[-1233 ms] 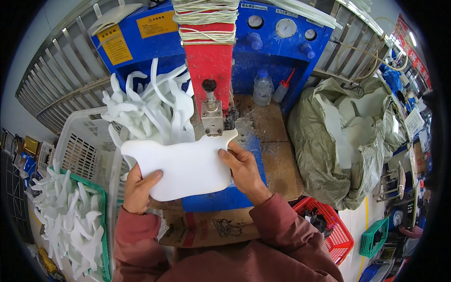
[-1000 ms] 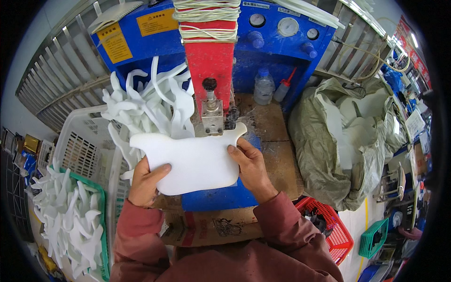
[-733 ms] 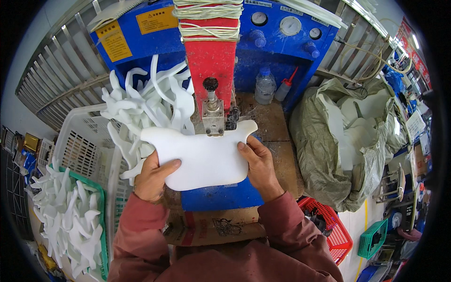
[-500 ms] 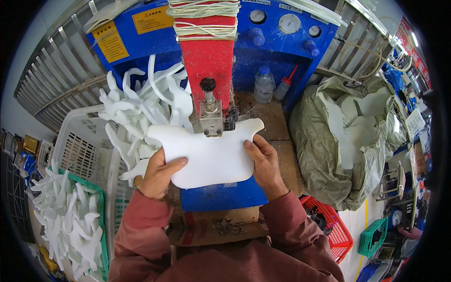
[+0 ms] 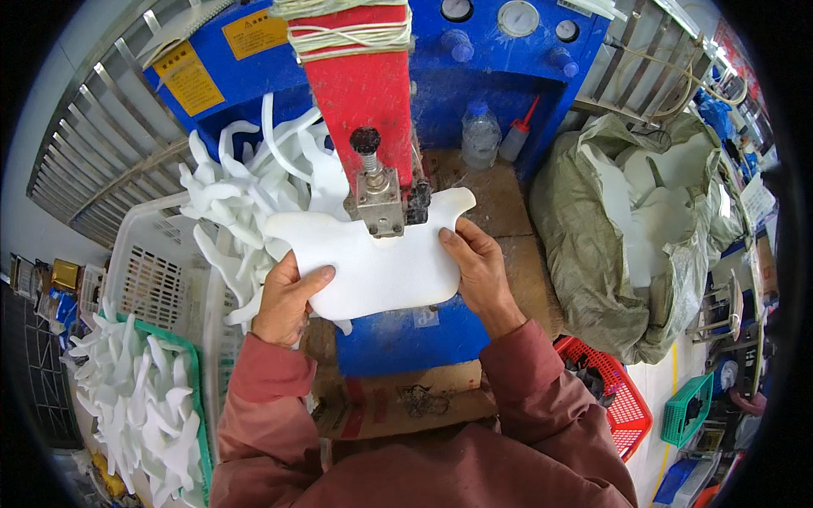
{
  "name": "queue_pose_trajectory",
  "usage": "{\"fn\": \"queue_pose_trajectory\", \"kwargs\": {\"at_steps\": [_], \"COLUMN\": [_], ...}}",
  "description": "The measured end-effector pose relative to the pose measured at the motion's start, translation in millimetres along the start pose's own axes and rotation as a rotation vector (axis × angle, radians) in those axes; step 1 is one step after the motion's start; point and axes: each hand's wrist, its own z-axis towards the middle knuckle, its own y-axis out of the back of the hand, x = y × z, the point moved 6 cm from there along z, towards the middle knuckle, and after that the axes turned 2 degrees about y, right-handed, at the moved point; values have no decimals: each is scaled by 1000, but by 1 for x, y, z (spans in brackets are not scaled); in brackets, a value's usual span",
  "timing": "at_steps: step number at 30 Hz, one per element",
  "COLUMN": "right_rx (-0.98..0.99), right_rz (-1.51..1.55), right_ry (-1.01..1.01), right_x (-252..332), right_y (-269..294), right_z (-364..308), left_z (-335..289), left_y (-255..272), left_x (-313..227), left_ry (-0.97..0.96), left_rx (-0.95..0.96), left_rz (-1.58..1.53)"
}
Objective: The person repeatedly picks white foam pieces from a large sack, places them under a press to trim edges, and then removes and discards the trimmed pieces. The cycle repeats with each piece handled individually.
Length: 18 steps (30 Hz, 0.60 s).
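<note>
A white, smooth, flat pad [image 5: 381, 275] with two flared upper corners is held level between my hands. My left hand [image 5: 286, 298] grips its left edge, thumb on top and fingers underneath. On the right edge my right hand [image 5: 484, 267] pinches it the same way. The middle of its far edge lies at the metal head [image 5: 378, 203] of a red machine arm [image 5: 360, 102], which covers part of that edge. Below the pad is a blue block [image 5: 415, 347], and a small white tip [image 5: 343, 326] pokes out under its near edge.
Curved white offcuts [image 5: 246, 195] heap up behind my left hand, beside a white crate [image 5: 161, 262]. More fill a green basket [image 5: 203, 423]. A woven sack [image 5: 584, 245] of white pads stands right, above a red basket [image 5: 631, 415]. Two bottles [image 5: 481, 140] stand behind.
The view has shifted slightly. The pad's far edge sits a little farther in at the metal head, and a white tip now shows below its near edge. Both hands keep their grip.
</note>
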Motion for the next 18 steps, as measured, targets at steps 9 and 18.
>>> {"fn": "queue_pose_trajectory", "kwargs": {"at_steps": [9,18], "right_rx": [-45,-61], "right_rz": [45,30], "right_ry": [-4,23], "right_x": [12,19], "right_y": [11,29], "right_z": [-17,-29], "left_z": [-4,-2], "left_y": [-16,-34], "left_x": [12,19], "left_ry": [-22,-15], "left_rx": [45,90], "left_rz": [-91,-119]}}
